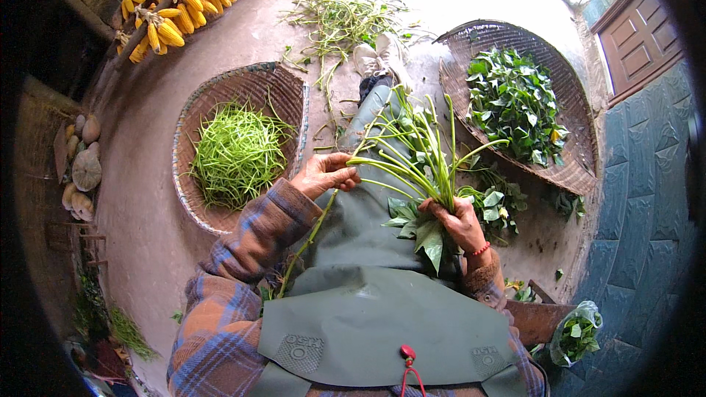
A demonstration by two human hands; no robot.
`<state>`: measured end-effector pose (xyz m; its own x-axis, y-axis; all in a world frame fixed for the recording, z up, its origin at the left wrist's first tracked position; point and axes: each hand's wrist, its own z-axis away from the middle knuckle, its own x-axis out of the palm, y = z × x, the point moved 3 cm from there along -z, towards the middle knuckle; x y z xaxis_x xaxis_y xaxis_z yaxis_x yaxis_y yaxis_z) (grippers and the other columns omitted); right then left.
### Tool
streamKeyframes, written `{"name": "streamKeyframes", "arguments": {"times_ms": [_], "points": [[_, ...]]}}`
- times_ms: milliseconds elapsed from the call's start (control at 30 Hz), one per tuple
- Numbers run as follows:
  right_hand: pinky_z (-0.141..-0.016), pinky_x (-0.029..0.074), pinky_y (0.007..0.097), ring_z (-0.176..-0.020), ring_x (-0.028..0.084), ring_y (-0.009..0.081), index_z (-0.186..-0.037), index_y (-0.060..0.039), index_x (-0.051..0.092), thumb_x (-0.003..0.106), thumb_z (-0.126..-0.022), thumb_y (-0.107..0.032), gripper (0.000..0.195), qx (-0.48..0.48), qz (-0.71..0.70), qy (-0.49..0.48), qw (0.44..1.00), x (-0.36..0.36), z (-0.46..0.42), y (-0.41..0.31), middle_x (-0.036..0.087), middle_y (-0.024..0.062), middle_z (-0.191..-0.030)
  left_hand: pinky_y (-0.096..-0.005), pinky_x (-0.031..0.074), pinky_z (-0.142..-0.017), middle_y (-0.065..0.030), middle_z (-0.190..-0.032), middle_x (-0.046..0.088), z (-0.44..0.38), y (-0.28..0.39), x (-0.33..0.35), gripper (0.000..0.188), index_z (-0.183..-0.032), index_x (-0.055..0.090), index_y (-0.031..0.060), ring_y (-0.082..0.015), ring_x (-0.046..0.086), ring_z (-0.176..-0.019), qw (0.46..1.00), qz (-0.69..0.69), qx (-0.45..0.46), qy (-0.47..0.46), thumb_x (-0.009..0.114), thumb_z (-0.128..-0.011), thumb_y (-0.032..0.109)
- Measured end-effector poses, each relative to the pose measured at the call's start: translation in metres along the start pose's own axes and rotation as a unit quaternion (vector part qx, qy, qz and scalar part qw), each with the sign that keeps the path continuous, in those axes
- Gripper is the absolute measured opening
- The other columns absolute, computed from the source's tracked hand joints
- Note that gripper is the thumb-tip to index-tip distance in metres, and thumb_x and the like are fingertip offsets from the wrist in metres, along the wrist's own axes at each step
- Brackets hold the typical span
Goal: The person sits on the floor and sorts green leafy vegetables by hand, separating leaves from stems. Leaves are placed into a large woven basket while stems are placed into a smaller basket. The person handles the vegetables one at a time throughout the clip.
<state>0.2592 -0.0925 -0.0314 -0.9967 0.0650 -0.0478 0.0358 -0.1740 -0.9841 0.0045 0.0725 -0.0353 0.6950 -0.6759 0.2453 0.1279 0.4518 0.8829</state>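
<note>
My right hand (458, 223) grips a bunch of long green leaf stalks (436, 171), with broad leaves (430, 237) hanging below the fist. They look like sweet potato leaves. At the far ends of several stalks, the fingertips of my left hand (326, 173) are closed in a pinch. A longer vine stem (309, 240) runs slantwise beneath that hand across the green waterproof apron (364, 231). To the left, a woven basket (185, 176) holds a heap of bare green stalks (240, 154). On the right, a second woven basket (568, 88) carries a pile of dark green leaves (515, 105).
Stripped vines (353, 16) lie on the concrete floor beyond my shoes (383, 60). Leafy vines (499, 201) rest beside my right leg. Corn cobs (187, 5) hang upper left; pumpkins (86, 170) sit by the left wall. A plastic bag of leaves (576, 336) is lower right.
</note>
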Motion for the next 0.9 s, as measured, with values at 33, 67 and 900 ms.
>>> {"name": "streamKeyframes", "arguments": {"times_ms": [33,67,900], "points": [[-0.081,0.049,0.0283,-0.085,0.061,0.0116,-0.095,0.0042,0.066,0.057,-0.093,-0.008,0.016,0.008,-0.013,-0.002,1.000,0.000,0.000,0.001,0.068,0.0053,-0.090,-0.0214,0.049,-0.067,-0.0029,-0.087,0.066,0.001,-0.003,-0.003,0.029,-0.115,0.063,0.0035,-0.0075,0.059,-0.073,1.000,-0.022,-0.010,0.007,0.063,-0.092,0.021],[-0.082,0.049,0.0285,-0.086,0.061,0.0120,-0.095,0.0044,0.066,0.057,-0.093,-0.008,0.016,0.005,-0.009,-0.003,1.000,0.000,0.000,0.002,0.068,0.0056,-0.090,-0.0209,0.048,-0.065,-0.0021,-0.084,0.066,0.003,-0.005,-0.006,0.026,-0.111,0.065,0.0033,-0.0068,0.058,-0.071,0.999,-0.044,-0.020,0.013,0.062,-0.092,0.021],[-0.069,0.046,0.0240,-0.075,0.057,0.0076,-0.100,0.0031,0.067,0.059,-0.090,-0.009,0.017,0.010,0.172,0.198,0.965,-0.046,0.004,0.016,0.067,0.0020,-0.081,-0.0201,0.043,-0.054,-0.0007,-0.077,0.066,-0.006,-0.023,-0.058,0.018,-0.100,0.066,0.0064,-0.0052,0.055,-0.062,0.983,-0.067,0.035,0.166,0.068,-0.088,0.020]]}}
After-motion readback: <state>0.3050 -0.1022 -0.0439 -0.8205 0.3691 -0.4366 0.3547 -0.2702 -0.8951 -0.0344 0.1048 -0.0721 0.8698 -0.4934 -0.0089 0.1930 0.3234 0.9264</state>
